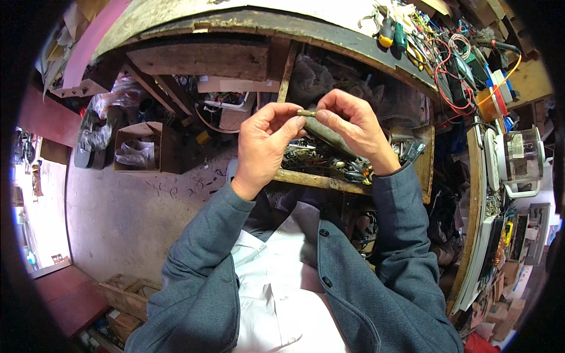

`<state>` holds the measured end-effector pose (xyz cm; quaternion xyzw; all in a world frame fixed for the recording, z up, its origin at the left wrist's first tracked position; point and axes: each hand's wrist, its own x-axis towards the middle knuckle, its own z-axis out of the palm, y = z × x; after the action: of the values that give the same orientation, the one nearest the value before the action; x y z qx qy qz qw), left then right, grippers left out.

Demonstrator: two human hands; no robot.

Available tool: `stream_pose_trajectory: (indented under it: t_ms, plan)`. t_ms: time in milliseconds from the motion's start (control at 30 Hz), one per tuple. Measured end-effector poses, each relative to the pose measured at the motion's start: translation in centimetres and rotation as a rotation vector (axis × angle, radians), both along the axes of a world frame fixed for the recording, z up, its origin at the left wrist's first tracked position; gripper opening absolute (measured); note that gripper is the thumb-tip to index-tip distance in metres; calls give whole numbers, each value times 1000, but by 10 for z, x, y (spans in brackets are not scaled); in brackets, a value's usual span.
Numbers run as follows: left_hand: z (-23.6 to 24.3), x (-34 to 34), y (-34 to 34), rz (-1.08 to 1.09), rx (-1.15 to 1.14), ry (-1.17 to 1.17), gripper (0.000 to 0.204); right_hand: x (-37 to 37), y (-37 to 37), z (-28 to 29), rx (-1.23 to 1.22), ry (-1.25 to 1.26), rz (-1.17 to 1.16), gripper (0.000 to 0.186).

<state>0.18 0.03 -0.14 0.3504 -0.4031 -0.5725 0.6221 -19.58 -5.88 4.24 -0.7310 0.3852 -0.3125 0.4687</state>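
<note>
My left hand [263, 144] and my right hand [358, 126] meet above an open wooden drawer [329, 183]. Between their fingertips is a small, narrow, brass-coloured metal piece [306, 113], too small to name exactly. The left thumb and forefinger pinch one end, the right thumb and fingers the other. Beneath the hands, the drawer holds several loose metal parts and tools [306, 157], partly covered by my right hand. A long grey-green object [329, 136] lies slanted across it, its kind unclear.
Beyond the drawer runs a worn workbench edge [235, 22]. Pliers with yellow grips [386, 34], tangled wires and a red cable [438, 73] crowd its right side. A cardboard box [141, 150] with clear plastic stands on the floor at left. A clear jug-like appliance [522, 152] sits far right.
</note>
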Motion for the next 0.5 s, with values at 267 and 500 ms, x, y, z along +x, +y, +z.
stream_pose_trajectory:
  t_ms: [267,500]
  plan:
    - [0,1,0,-9,-19,-18,24,-1,1,0,77,-24,54,18]
    - [1,0,0,-20,-24,-15,25,-1,2,1,72,29,47,17]
